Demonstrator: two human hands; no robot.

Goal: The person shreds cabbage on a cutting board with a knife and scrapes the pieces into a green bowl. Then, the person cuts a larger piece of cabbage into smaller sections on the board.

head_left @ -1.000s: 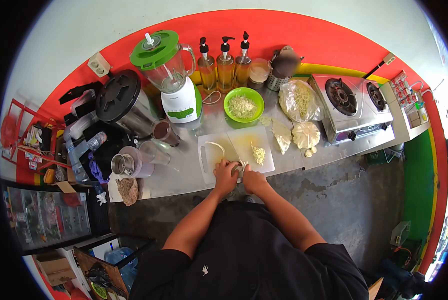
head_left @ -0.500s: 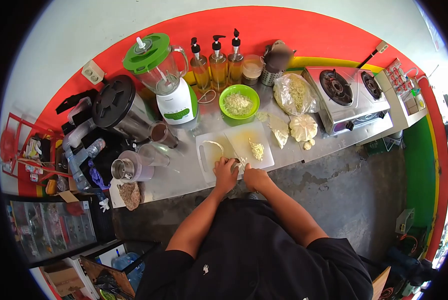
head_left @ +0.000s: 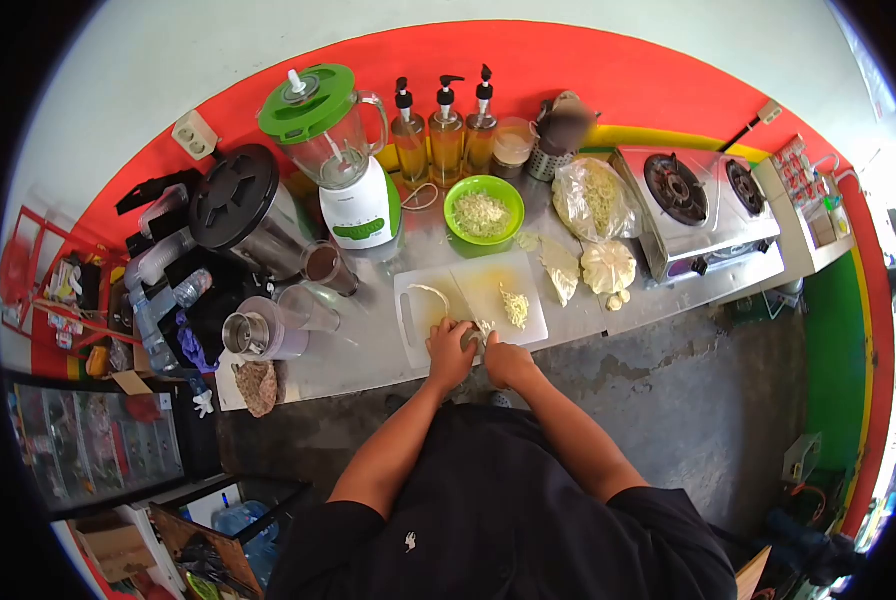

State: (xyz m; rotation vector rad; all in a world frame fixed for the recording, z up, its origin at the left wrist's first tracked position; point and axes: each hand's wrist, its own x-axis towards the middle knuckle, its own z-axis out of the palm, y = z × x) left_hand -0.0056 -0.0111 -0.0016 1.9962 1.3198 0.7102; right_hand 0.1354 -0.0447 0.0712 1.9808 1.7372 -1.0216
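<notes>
On a white cutting board (head_left: 418, 325), my right hand (head_left: 511, 364) is closed around a knife (head_left: 472, 300), its blade pointing away over the board. My left hand (head_left: 450, 356) lies just left of it, fingers curled on a small pale cabbage piece (head_left: 484, 328), mostly hidden by the fingers. A heap of shredded cabbage (head_left: 515, 308) rests on the board's right part. One curved pale strip (head_left: 430, 292) lies on the left part. Behind the board stands a green bowl (head_left: 484, 245) holding more shreds. To the right are a cabbage leaf (head_left: 560, 272) and a cut cabbage (head_left: 608, 266).
A blender (head_left: 356, 205) and pump bottles (head_left: 446, 140) stand along the wall. Right of them are a plastic bag of shreds (head_left: 596, 200) and a two-burner stove (head_left: 703, 240). Left are a large steel container (head_left: 238, 205), a brown-filled cup (head_left: 330, 270) and a stone (head_left: 256, 388).
The view has shifted slightly. Both hands stay at the same spot on the board, the right hand a little lower against the left, with pale cabbage showing more between them.
</notes>
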